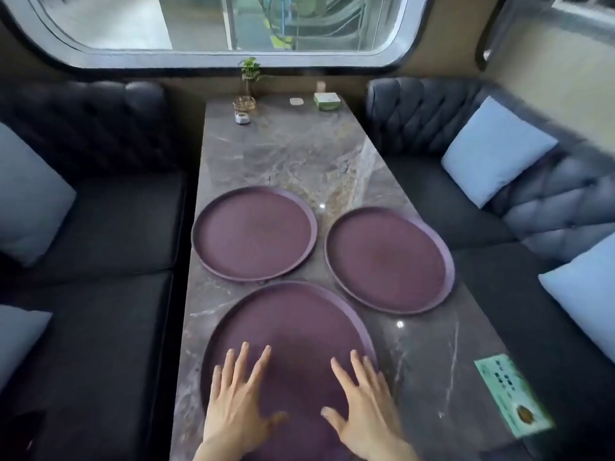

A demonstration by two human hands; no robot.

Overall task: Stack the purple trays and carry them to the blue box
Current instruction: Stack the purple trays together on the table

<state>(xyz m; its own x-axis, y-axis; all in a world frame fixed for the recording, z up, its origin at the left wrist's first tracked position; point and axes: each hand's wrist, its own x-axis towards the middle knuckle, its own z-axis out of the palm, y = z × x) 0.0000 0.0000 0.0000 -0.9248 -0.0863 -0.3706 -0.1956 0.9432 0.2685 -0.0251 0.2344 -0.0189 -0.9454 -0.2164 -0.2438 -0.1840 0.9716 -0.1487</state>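
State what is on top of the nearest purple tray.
Both hands, left and right, spread open over the nearest purple tray. Contact is unclear, and the tray surface beneath them is hidden.

Two trays (254, 232) (389, 261) lie side by side behind the nearest tray (293, 314).

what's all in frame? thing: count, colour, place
purple trays: 3, purple, on the table; far left, right, nearest under the hands; none stacked
table: 1, grey marble, centre
green card: 1, green, near right table edge
green box: 1, far end by the window
plant in glass vase: 1, green, far end
small white object: 1, near the vase
sofas: 2, dark tufted, left and right of the table
cushions: pale blue, on both sofas
window: 1, behind the table
left hand: open, fingers spread
right hand: open, fingers spread
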